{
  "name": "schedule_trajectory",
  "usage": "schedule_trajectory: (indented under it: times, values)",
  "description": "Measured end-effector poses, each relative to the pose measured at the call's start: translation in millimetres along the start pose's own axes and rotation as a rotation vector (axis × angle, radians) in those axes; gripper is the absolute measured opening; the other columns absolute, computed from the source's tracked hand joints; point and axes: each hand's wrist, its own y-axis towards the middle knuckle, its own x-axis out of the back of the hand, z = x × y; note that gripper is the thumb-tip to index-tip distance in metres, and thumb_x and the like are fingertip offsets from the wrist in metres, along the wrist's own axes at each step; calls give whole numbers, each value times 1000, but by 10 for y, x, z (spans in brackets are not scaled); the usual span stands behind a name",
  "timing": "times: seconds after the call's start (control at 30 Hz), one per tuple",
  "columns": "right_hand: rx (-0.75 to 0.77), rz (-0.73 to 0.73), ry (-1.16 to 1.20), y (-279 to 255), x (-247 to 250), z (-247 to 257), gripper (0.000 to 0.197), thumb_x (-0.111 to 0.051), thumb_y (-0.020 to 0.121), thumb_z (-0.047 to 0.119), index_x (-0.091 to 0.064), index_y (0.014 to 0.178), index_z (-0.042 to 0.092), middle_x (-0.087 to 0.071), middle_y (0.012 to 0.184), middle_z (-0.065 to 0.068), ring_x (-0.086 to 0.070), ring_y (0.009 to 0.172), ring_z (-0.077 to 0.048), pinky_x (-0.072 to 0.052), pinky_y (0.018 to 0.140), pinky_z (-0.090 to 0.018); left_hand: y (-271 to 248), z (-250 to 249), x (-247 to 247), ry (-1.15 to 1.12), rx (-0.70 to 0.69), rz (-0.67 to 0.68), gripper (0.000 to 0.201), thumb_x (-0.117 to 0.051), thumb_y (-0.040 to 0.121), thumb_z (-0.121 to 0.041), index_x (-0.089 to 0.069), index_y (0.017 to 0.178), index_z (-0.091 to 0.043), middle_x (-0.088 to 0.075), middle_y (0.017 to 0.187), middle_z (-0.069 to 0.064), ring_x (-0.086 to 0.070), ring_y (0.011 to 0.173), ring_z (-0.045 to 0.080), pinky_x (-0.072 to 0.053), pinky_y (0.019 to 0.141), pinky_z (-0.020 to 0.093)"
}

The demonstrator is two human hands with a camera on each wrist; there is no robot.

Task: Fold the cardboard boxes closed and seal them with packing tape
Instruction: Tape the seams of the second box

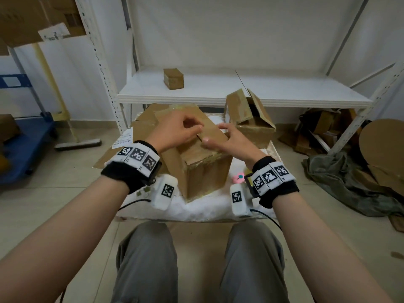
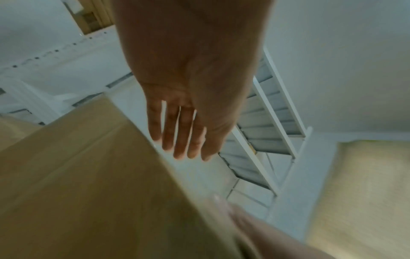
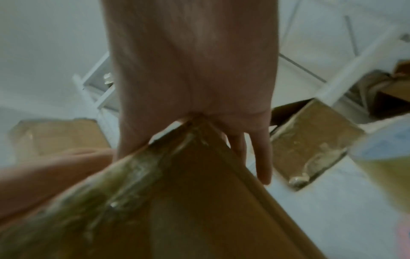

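Over at the left edge of the white padded mat [image 1: 209, 206], flattened cardboard sheets [image 1: 140, 130] lie under and behind the work. Now the left hand [image 1: 177, 130]: it sits on top of the cardboard box [image 1: 205, 171], fingers curled down toward the centre seam; the left wrist view shows those fingers [image 2: 177, 136] fairly straight over the flap, so it looks like pressing rather than gripping, though whether anything is pinched I cannot tell. The box stands mid-mat, flaps folded down, glossy old tape on its near corner. The right hand [image 1: 227, 138] comes next, laid over the top right edge, thumb on the lid, fingers [image 3: 261, 157] straight and hanging down the far side, holding nothing. Just right of it, a second cardboard box [image 1: 251, 125] stands at the mat's back right corner, flaps up. A pink thing [image 1: 239, 178] lies by the right wrist.

The step, I judge, is closing the flaps. Do it well: keep both flaps flush, edges meeting along the seam, one hand pinning them flat while the other fetches tape. Let go early and the flaps may spring up.
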Motion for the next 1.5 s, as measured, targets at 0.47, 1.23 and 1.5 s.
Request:
schedule_trajectory:
  times: [0.47, 1.23, 1.5]
  values:
    - [-75, 93, 39, 13, -17, 64, 83, -87, 74, 43, -43, 142, 22, -62, 114, 13, -61, 103, -3, -50, 92, -25, 819, 882, 185, 144, 173, 169, 87, -56, 52, -97, -66, 113, -35, -69, 113, -6, -64, 105, 22, -50, 98, 46]
    - [-101, -44, 79, -50, -137, 102, 79, -85, 71, 55, -50, 135, 26, -62, 111, 16, -61, 102, -1, -50, 91, -25, 838, 1033, 78, 25, 226, 149, 73, -46, 65, -78, -60, 124, -37, -66, 119, -4, -61, 111, 21, -48, 100, 47]
    - [-125, -63, 62, -3, -162, 92, 84, -89, 67, 51, -52, 136, 22, -66, 119, 7, -65, 107, -11, -54, 98, -35, 755, 771, 131, 300, 194, 309, 118, -65, 43, -94, -36, 142, -37, -44, 147, 0, -43, 132, 28, -35, 111, 53]
